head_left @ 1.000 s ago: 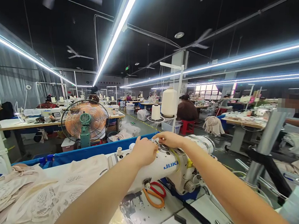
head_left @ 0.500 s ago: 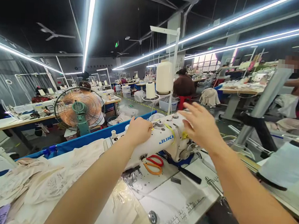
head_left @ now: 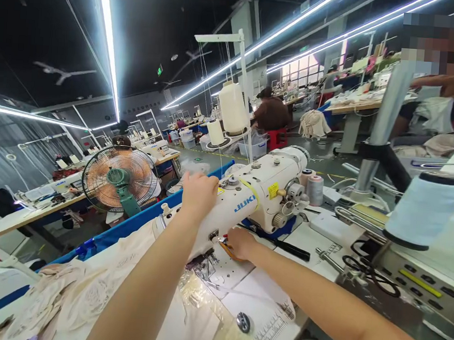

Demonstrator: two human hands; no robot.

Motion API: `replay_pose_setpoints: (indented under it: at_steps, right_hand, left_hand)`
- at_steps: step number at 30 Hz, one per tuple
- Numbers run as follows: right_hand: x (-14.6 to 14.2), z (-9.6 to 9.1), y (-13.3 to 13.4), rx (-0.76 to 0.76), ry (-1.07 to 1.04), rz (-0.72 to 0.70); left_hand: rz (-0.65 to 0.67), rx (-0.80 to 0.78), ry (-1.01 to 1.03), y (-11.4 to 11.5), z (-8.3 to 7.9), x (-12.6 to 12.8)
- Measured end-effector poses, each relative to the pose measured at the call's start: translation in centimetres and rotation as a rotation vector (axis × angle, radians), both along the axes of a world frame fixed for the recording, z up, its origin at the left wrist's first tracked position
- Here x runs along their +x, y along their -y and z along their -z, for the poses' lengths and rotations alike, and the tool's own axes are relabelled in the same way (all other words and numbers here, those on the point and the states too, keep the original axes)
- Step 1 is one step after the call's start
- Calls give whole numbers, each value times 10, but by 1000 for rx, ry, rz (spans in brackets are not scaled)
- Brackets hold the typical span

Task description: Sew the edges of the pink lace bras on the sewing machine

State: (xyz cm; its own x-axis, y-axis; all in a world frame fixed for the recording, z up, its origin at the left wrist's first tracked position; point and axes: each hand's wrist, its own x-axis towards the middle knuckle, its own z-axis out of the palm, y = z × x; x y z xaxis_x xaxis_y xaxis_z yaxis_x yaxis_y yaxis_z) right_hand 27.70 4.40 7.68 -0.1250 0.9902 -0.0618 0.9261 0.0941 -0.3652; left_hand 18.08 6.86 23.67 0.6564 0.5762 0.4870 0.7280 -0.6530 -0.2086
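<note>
Background: fan (head_left: 118, 176), nine o'clock; thread cone (head_left: 233, 110), twelve. Machine (head_left: 227, 211) central. Left hand (head_left: 199, 195) at its top, fingers bent; hold hidden, cannot tell. Right hand (head_left: 242, 244) curled over scissors (head_left: 226, 249), six o'clock; how closed, cannot tell.

Bare white tabletop (head_left: 255, 291) leaves room on the near side of the right hand (head_left: 241, 244), save for a metal disc (head_left: 243, 322), while the sewing machine (head_left: 226, 207) blocks the far side, a black handle (head_left: 293, 250) the right and piled fabric (head_left: 82, 290) the left.
</note>
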Motion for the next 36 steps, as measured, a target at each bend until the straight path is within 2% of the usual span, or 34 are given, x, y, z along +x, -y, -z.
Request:
replay_pose_setpoints:
  at_steps: [3, 5, 8, 10, 12, 15, 17, 21, 24, 27, 31, 34, 36]
  right_hand:
    - [27, -5, 30, -45, -89, 33]
    - [51, -8, 62, -66, -191, -19]
    - [78, -16, 109, -101, -442, -119]
    - [80, -24, 126, -67, -670, -146]
    - [70, -34, 128, -64, -1010, -153]
    - [51, -51, 112, -204, -1508, -77]
    - [41, -63, 97, -274, -1618, -11]
    - [32, -80, 72, -218, -1564, 32]
    - [31, -81, 72, -95, -1474, 59]
    - [38, -68, 93, -19, -1272, 56]
    - [58, -41, 121, -89, -767, 14]
    - [60, -24, 109, -134, -383, 51]
    - [51, -14, 89, -150, -209, 82]
  left_hand:
    - [-5, 42, 13, 1, 1, -1]
    - [7, 77, 12, 2, 2, -1]
    - [48, 112, 3, 2, 4, 0]
    - [89, 130, 2, 1, 4, 0]
    - [127, 154, 3, 1, 5, 0]
    - [147, 183, -11, 2, 6, -1]
    - [146, 191, -19, 3, 6, -2]
    - [144, 196, -20, 3, 7, -4]
    - [131, 200, -9, 2, 7, -4]
    - [113, 197, 9, 3, 5, -4]
    - [144, 246, 65, 18, 2, -15]
    - [239, 274, 84, 47, 15, -40]
    - [285, 192, 86, 75, 38, -64]
